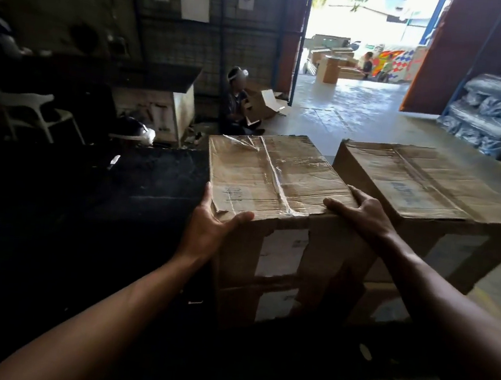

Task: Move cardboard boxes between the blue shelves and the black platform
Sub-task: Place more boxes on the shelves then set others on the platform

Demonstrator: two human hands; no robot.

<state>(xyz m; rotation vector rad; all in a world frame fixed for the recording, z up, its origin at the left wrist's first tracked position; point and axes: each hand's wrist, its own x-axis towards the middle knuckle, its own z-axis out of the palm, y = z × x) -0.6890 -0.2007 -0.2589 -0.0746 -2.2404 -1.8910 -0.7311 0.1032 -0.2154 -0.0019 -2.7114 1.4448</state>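
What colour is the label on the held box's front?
White label on brown cardboard box; head view shows it.

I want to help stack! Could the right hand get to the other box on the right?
Probably yes. The right hand holds the near box at its right edge, and the other box stands beside it, top bare. Nothing lies between them, but the hand would have to let go first.
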